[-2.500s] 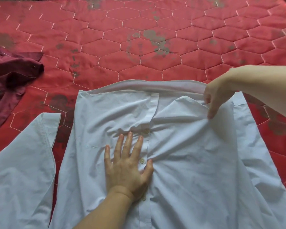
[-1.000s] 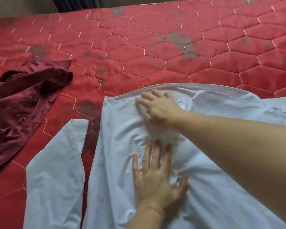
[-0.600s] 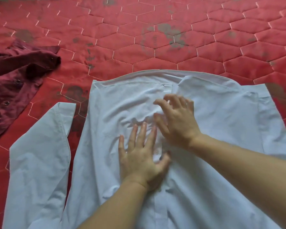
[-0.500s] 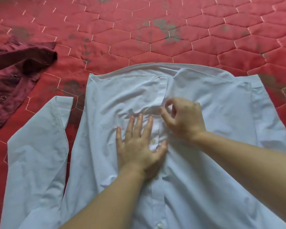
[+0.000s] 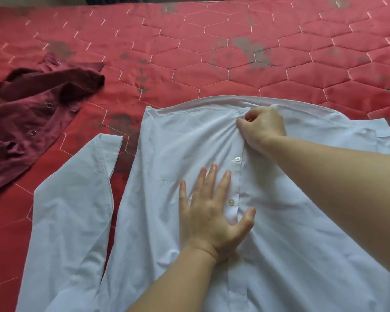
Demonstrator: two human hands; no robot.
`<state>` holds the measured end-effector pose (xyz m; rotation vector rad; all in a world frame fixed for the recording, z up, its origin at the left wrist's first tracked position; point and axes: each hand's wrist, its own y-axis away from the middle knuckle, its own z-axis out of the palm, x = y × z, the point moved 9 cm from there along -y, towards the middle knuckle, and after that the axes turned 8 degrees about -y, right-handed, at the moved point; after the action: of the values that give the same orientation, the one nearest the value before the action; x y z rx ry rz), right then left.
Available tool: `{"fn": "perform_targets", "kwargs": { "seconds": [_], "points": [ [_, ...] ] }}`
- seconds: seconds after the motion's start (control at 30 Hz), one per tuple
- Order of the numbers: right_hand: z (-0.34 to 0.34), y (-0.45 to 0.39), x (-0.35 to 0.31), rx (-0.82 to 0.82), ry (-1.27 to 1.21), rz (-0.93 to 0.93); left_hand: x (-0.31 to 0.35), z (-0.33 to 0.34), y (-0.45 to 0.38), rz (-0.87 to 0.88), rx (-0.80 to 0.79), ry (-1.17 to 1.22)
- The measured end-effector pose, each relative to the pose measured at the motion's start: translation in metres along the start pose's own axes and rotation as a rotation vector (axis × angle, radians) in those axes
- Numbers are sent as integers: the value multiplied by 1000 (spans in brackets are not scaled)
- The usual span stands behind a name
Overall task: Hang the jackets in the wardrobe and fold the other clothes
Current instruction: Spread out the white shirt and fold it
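A pale blue button shirt [image 5: 171, 154] lies spread front-up on the bed, hem edge toward the far side. One sleeve [image 5: 72, 210] stretches out to the left. My left hand [image 5: 212, 215] presses flat on the shirt front beside the button placket, fingers spread. My right hand [image 5: 261, 129] pinches the placket fabric near the far edge, just above a white button [image 5: 237, 159]. A dark red shirt [image 5: 32, 113] with snap buttons lies crumpled at the left.
The red quilted bedspread [image 5: 234, 64], with hexagon stitching and dark stains, covers the whole bed. Its far edge runs along the top of the view, with a dark curtain behind.
My right hand has slid up the placket toward the far edge and pinches the fabric there. The left hand stays flat on the shirt front.
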<state>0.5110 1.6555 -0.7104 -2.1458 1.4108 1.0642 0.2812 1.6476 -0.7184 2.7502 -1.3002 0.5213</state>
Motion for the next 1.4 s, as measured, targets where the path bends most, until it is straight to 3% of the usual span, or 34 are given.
{"fn": "perform_targets", "kwargs": {
  "seconds": [0.1, 0.17, 0.23, 0.3, 0.47, 0.53, 0.6, 0.67, 0.73, 0.8, 0.87, 0.97, 1.2, 1.3, 1.4],
  "points": [
    [-3, 15, -2, 33, -118, 3, 0, 7, -2, -10, -52, -94],
    [-11, 47, -11, 39, -170, -148, 1, 10, -3, -5, -65, -126],
    [-19, 95, -10, 28, -94, -323, -1, 11, -2, -16, -54, -150],
    [-30, 144, 11, -7, 38, -384, -2, 13, -1, -33, -80, -167],
    [-66, 217, 80, -221, 530, -336, -9, 19, -4, -42, -390, -112],
    [-83, 232, 97, -237, 514, -311, 0, 13, 13, -20, -387, -142],
    [-112, 242, 97, -109, 356, -316, 27, 6, 46, 97, -297, -253],
    [-155, 243, 112, 101, 286, -213, 73, 10, 86, 264, -290, -249],
    [-199, 244, 151, 231, 277, 31, 121, 18, 122, 421, -356, -193],
    [-232, 251, 194, 233, 307, 279, 163, 21, 149, 522, -379, -146],
    [-244, 259, 222, 113, 315, 412, 191, 26, 168, 538, -400, -103],
    [-249, 268, 240, -27, 271, 399, 211, 45, 194, 503, -505, -112],
    [-338, 326, 306, 216, 218, 565, 209, 62, 204, 377, -625, -212],
    [-354, 355, 326, 166, 256, 662, 228, 52, 200, 374, -515, -197],
    [-343, 372, 333, 56, 83, 729, 273, 32, 215, 569, -326, -77]
  ]
}}
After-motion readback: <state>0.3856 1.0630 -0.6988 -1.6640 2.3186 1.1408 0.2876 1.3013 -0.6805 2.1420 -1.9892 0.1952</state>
